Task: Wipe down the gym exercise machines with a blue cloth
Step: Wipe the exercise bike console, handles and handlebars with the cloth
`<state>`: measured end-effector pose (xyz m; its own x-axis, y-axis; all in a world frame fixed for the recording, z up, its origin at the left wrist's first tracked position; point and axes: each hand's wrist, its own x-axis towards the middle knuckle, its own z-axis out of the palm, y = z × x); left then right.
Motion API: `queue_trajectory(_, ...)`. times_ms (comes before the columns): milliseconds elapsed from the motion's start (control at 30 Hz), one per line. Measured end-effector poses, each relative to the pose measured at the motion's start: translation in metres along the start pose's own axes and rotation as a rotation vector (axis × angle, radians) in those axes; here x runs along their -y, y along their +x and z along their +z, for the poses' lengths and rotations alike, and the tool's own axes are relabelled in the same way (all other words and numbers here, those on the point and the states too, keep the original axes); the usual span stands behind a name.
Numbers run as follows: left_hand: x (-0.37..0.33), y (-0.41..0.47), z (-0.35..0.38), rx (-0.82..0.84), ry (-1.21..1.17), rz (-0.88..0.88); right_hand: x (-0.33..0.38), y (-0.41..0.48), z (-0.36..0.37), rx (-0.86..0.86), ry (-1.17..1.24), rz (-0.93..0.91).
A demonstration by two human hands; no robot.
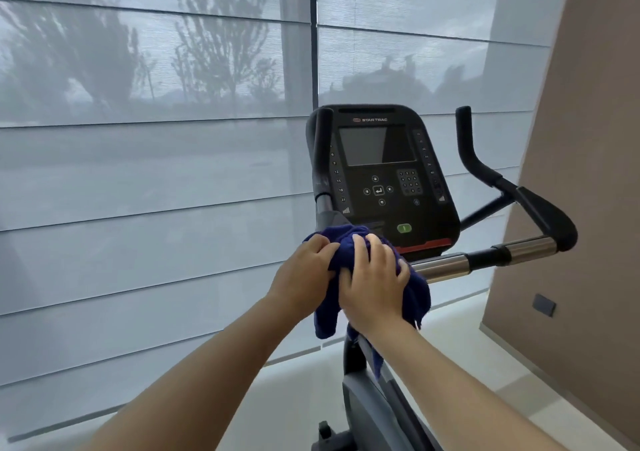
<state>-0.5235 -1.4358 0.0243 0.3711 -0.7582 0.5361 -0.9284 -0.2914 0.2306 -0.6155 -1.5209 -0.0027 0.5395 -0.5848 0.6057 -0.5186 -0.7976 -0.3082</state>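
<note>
1. The blue cloth (327, 319) is bunched on the handlebar (485, 258) of the exercise bike (367, 412), just below the console (381, 173).
2. The left grip (304, 270) has its fingers curled, pinching the cloth's left side.
3. The right grip (375, 286) is curled over the cloth, clutching it.

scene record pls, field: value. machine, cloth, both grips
machine: exercise bike, upright
console: console screen dark, green button lit
cloth: blue cloth bunched just below the console, tail hanging down
left grip: left grip holds the cloth's left side
right grip: right grip curled over the cloth's top
handlebar: handlebar chrome bar runs right from the cloth
backdrop: window blinds
</note>
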Motion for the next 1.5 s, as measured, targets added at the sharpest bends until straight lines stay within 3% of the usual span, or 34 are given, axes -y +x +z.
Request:
queue_trajectory(167, 0.048, -0.001, -0.012, 0.060, 0.093, 0.052, 0.009, 0.014, 0.015, 0.094, -0.244, -0.032)
queue_trajectory(333, 0.089, 0.010, -0.011, 0.082, 0.150, 0.084, 0.009, 0.023, 0.024, -0.078, -0.325, -0.091)
queue_trajectory(467, 0.101, 0.052, 0.001, 0.055, 0.146, 0.188, 0.022, 0.053, 0.033, -0.112, -0.271, -0.032)
queue_trajectory(633, 0.121, 0.115, 0.003, 0.124, 0.172, 0.349, 0.029, 0.109, 0.035, 0.020, -0.054, 0.024)
queue_trajectory(767, 0.136, 0.145, 0.004, 0.169, 0.222, 0.588, 0.019, 0.110, 0.033, 0.043, 0.055, -0.075)
queue_trajectory(900, 0.151, 0.153, 0.010, 0.156, 0.104, 0.620, 0.013, 0.103, 0.027, 0.084, 0.132, -0.116)
queue_trajectory(1133, 0.169, 0.189, 0.014, 0.193, 0.031, 0.815, 0.031, 0.101, 0.021, -0.021, 0.193, 0.061)
queue_trajectory(1233, 0.174, 0.198, 0.021, 0.166, -0.005, 0.888, 0.050, 0.108, 0.024, -0.115, 0.146, 0.343)
queue_trajectory(1367, 0.181, 0.207, 0.025, 0.136, -0.067, 1.010, 0.071, 0.113, 0.046, -0.011, -0.188, 0.656)
queue_trajectory(1500, 0.177, 0.216, 0.029, 0.142, -0.140, 1.161, 0.087, 0.095, 0.057, -0.200, -0.247, 0.634)
